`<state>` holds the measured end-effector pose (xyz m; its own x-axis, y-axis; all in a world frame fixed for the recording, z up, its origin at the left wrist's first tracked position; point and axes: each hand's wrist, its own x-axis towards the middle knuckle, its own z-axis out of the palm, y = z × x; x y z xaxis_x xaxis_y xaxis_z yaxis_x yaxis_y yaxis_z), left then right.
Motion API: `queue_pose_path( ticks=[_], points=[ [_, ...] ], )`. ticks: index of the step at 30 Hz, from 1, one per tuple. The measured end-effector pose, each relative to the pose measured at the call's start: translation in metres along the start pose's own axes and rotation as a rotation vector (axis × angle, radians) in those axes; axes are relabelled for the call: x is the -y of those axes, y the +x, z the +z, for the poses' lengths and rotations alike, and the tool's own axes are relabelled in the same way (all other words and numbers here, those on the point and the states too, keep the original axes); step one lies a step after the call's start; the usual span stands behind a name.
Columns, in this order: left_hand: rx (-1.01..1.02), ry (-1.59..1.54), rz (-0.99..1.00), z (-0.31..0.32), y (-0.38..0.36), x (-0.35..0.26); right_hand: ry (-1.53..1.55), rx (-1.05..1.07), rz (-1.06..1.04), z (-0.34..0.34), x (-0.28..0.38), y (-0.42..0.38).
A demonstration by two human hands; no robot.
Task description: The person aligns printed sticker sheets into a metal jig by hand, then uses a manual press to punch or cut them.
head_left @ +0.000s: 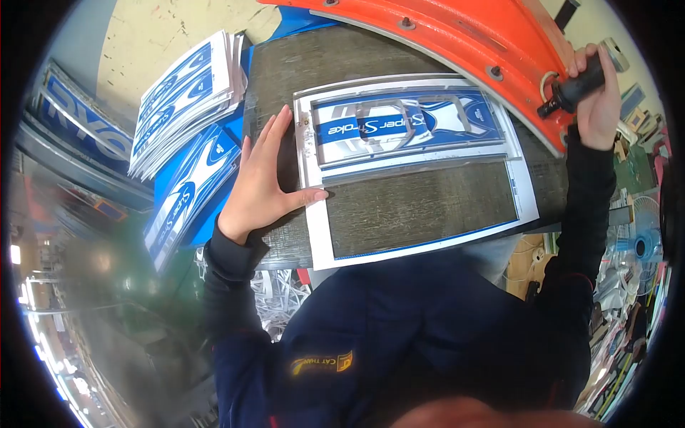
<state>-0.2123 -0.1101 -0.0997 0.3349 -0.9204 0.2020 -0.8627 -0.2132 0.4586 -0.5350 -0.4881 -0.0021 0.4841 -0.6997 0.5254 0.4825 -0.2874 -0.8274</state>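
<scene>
My left hand (264, 175) is open, its fingers spread along the left edge of a printed sheet (321, 235), its thumb touching the sheet's border. On the sheet's upper half lies a clear-and-metal frame, which looks like a cutting die (414, 160), with blue and white "Super Stroke" print (378, 127) showing through it. The sheet's lower half has a rectangular opening with the dark board (421, 210) visible in it. At the right, my right hand (598, 107) is wrapped around a black handle (581, 87) on the orange swing arm (457, 36).
A stack of printed sheets (189, 96) stands at the left, beside a smaller pile of blue and white printed pieces (189, 189) on a blue surface. The orange arm reaches over the board's far edge. White paper strips (278, 299) lie below the board.
</scene>
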Motion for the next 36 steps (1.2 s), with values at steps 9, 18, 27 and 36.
queue_pose_path(
  ticks=[9,18,27,36],
  points=[
    [0.044,-0.009,0.018,0.0,0.001,0.003,-0.046,-0.316,-0.084,-0.085,-0.039,0.079],
    [0.012,-0.016,0.002,-0.001,0.0,0.001,-0.236,-0.522,-0.142,-0.084,-0.048,0.102],
    [0.031,0.008,0.008,-0.003,0.001,-0.003,-1.544,-0.088,-0.672,0.02,-0.009,-0.003],
    [0.05,0.006,0.02,-0.002,0.003,0.001,-1.247,0.791,-0.453,0.102,-0.06,-0.088]
  ],
)
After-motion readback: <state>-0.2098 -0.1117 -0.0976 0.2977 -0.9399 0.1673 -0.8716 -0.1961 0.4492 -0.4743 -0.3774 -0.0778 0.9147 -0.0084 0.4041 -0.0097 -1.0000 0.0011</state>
